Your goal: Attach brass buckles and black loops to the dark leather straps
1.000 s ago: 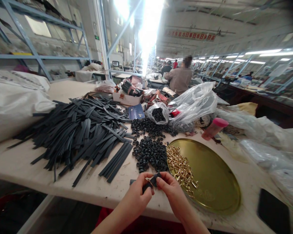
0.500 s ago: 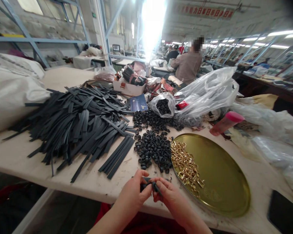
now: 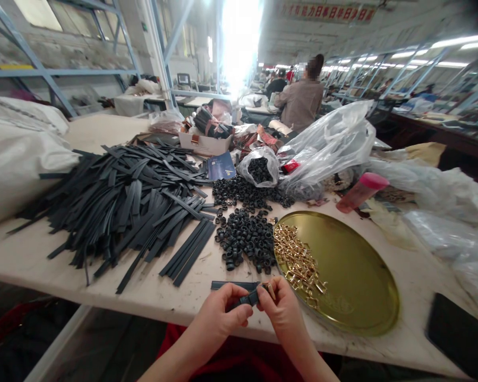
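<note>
My left hand (image 3: 227, 309) is closed around a short black strap (image 3: 245, 300) near the table's front edge. Thumb and fingers of my right hand (image 3: 279, 303) pinch the strap's right end, where a small gold glint shows; whether that is a buckle I cannot make out. Just behind my hands lies another black strap (image 3: 231, 285), flat on the table. Past it is a heap of small black loops (image 3: 245, 241). To the right, gold buckles (image 3: 297, 260) are piled on the left side of an oval gold tray (image 3: 350, 276).
A big pile of black strips (image 3: 131, 196) covers the left of the table (image 3: 143, 297). Behind the loops stand a plastic bag of loops (image 3: 259, 168) and a white box (image 3: 205, 143). A pink-capped bottle (image 3: 362, 192) and a dark phone (image 3: 454, 331) lie right. A person (image 3: 300, 101) is beyond.
My hands have moved slightly apart, exposing more of the held strap between them. My right hand has turned upward at the strap's end. The whole view has shifted a little.
</note>
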Available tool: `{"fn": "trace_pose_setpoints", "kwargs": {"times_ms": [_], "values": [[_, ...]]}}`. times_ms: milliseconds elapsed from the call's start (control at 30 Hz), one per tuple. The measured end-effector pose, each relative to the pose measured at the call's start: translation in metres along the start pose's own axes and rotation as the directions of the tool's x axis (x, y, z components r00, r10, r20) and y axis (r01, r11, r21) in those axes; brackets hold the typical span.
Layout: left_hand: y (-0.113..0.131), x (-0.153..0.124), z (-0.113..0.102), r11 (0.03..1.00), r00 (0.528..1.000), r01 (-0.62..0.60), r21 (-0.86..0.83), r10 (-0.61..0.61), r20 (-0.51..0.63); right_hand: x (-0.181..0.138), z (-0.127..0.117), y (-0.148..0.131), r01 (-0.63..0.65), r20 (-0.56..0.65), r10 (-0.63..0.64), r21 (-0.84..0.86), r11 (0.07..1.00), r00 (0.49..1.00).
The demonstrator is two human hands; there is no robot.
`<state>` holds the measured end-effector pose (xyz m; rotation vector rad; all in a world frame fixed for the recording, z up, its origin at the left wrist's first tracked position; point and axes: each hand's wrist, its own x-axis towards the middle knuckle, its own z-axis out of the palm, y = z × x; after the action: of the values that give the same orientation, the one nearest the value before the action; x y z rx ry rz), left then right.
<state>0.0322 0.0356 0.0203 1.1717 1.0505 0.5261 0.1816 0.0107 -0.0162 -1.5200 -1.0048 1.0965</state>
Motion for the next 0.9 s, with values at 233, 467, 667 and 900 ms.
{"fn": "trace_pose_setpoints", "kwargs": {"times_ms": [233, 467, 667, 900], "values": [[-0.009, -0.007, 0.014, 0.994, 0.995, 0.062, -0.088, -0.054, 0.083, -0.023, -0.01, -0.001, 0.284, 0.248, -0.214, -0.29, 0.914, 0.945], [-0.019, -0.019, 0.01, 0.984, 0.979, 0.114, -0.139, -0.088, 0.185, -0.04, -0.014, 0.002, 0.378, 0.295, -0.27, -0.424, 0.823, 0.917], [-0.025, -0.025, 0.014, 0.968, 0.976, 0.147, -0.205, -0.108, 0.19, -0.049, -0.013, -0.002, 0.423, 0.421, -0.236, -0.434, 0.796, 0.876], [-0.015, -0.032, 0.006, 0.973, 0.951, 0.145, -0.179, -0.087, 0.296, -0.049, -0.014, -0.004, 0.417, 0.477, -0.166, -0.488, 0.767, 0.863]]}}
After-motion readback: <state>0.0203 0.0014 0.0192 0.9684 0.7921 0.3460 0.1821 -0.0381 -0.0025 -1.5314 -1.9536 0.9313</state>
